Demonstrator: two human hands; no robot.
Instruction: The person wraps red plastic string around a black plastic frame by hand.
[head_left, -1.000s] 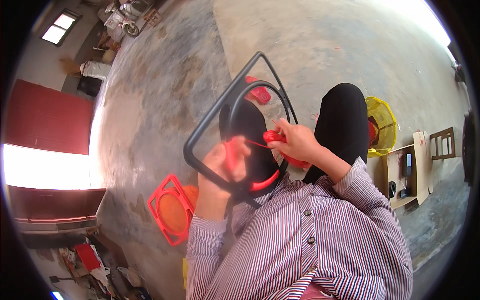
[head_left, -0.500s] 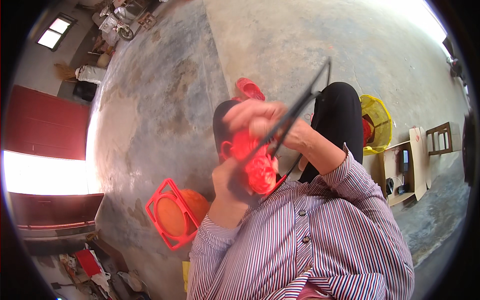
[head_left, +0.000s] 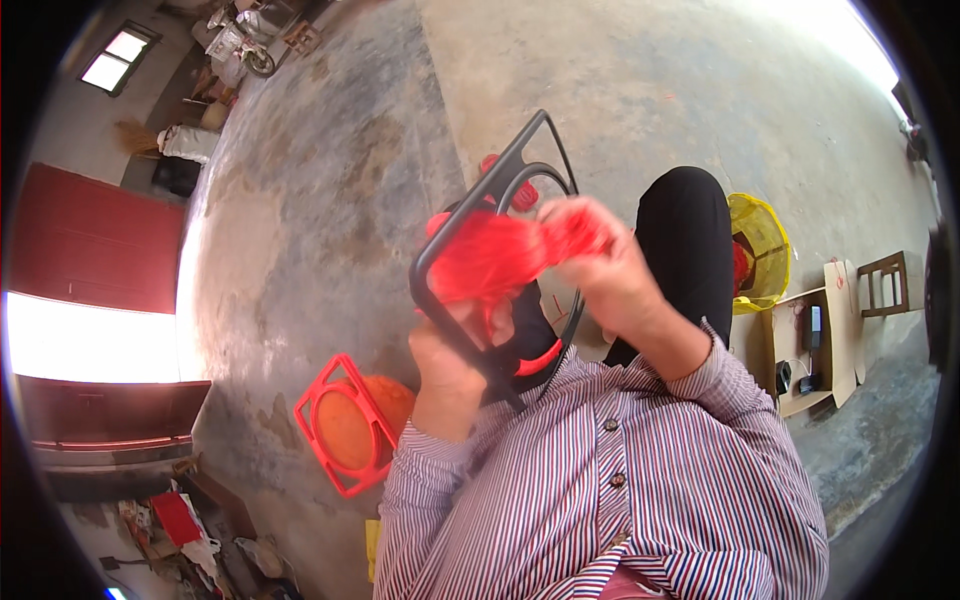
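A bundle of bright red cord or netting, blurred by motion, is held over my lap. My right hand pinches its right end with closed fingers. A black plastic frame with a ring inside it tilts up around the bundle. My left hand is wrapped round the frame's lower left side, its fingers partly hidden behind frame and bundle. A red curved strip shows at the frame's lower edge. Past the frame, a red shoe shows in part.
On the floor at left, a red plastic frame leans against a round orange thing. A yellow mesh basket with red material inside stands beside my right knee. Further right are an open cardboard box and a small wooden stool.
The black frame has swung left and turned more face-on. My right hand has shifted right and nearer, drawing the red bundle out lengthwise; my left hand stays about where it was.
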